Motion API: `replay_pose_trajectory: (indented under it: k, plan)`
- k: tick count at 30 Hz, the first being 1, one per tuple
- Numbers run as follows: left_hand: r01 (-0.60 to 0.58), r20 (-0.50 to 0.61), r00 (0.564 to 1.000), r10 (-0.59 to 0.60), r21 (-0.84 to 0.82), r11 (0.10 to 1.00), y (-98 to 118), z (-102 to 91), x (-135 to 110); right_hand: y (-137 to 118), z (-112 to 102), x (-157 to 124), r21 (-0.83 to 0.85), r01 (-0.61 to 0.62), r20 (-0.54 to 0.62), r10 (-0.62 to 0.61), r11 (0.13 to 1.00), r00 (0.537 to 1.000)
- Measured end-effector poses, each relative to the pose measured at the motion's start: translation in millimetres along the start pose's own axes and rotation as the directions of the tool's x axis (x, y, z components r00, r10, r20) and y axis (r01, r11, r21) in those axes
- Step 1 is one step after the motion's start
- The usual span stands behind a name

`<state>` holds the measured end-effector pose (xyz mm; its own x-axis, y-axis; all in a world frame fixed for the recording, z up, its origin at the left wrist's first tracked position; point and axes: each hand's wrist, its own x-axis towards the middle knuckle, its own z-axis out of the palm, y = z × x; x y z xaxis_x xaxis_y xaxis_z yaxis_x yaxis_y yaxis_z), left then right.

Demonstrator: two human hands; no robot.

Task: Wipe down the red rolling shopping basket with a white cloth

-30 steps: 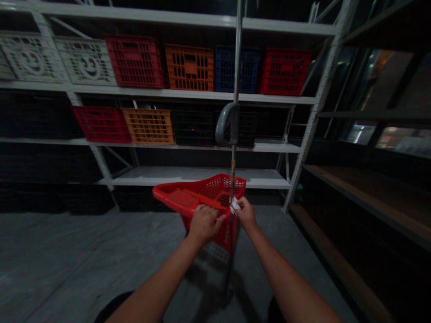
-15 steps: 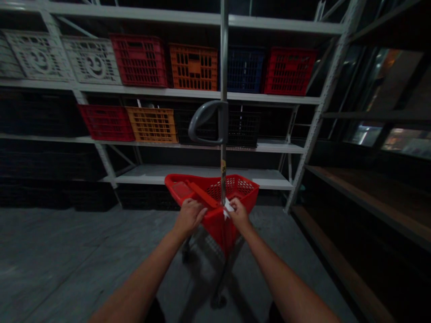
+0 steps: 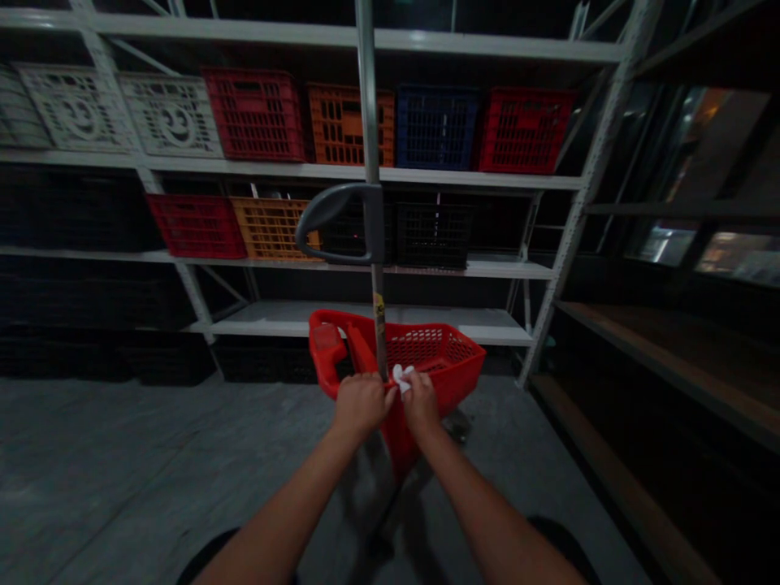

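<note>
Metal shelves [image 3: 292, 317] span the frame; something pale [image 3: 254, 190] pokes above a yellow crate [image 3: 274, 229] left of centre. Lower centre, the left hand [image 3: 359, 404] curls over a red basket [image 3: 454, 388]; the right hand [image 3: 420, 404] pinches a white cloth [image 3: 400, 373]. Probably light and soft, the cloth suits a bunched grip; the basket seems stiff.

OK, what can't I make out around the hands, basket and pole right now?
All in the head view:
White piece: partly covered by the right hand; material unclear.
Left hand: palm hidden behind its own back.
Metal pole: top cut off by the upper edge.
Yellow label: print too small, blurred.
Red basket: part of its floor hidden by its near wall.
</note>
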<state>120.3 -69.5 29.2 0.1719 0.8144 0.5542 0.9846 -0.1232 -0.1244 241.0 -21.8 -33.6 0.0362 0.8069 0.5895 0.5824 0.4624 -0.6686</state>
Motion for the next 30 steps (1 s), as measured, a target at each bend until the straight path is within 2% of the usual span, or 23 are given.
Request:
replay_pose_trajectory:
  k: [4,8,10,13,15,17,19,20,21,23,25,30]
  plan:
    - [-0.074,-0.028,0.997,0.073,-0.005,0.997,-18,4.7,-6,-3,0,-9,0.012,0.063,0.056,-0.064,0.998,0.996]
    - [-0.088,-0.041,0.995,0.087,-0.014,0.996,-33,5.7,-13,18,-11,0,-0.096,-0.003,0.086,0.011,0.995,0.996]
    - [-0.081,-0.054,0.995,0.080,-0.018,0.997,-38,6.7,-15,21,-18,11,-0.078,-0.015,0.131,0.025,0.997,0.991]
    - [-0.071,-0.086,0.994,0.068,-0.027,0.997,-45,8.1,-17,6,-22,34,0.042,0.094,0.215,-0.100,0.995,0.971]
    - [-0.077,-0.106,0.992,0.074,-0.025,0.997,-48,8.8,-19,-10,-15,50,0.105,0.235,0.276,-0.255,0.966,0.927]
    - [-0.087,-0.119,0.989,0.085,-0.008,0.996,-52,9.6,-20,-23,2,64,0.131,0.384,0.400,-0.403,0.914,0.823]
    - [-0.088,-0.128,0.988,0.089,0.016,0.996,-57,10.6,-22,-28,24,77,0.117,0.473,0.539,-0.456,0.873,0.708]
    - [-0.088,-0.132,0.987,0.091,0.028,0.996,-59,11.1,-23,-28,35,82,0.088,0.486,0.584,-0.440,0.870,0.682]
    - [-0.088,-0.136,0.986,0.092,0.036,0.995,-62,11.7,-23,-28,45,85,0.043,0.481,0.607,-0.406,0.875,0.684]
    - [-0.100,-0.141,0.984,0.105,0.040,0.994,-69,12.5,-24,-26,58,88,-0.061,0.450,0.595,-0.329,0.891,0.733]
    - [-0.113,-0.152,0.982,0.117,0.032,0.993,-76,12.7,-25,-25,61,83,-0.109,0.448,0.574,-0.312,0.887,0.757]
    - [-0.133,-0.179,0.975,0.133,0.016,0.991,-94,12.6,-29,-22,52,65,0.018,0.546,0.596,-0.447,0.837,0.667]
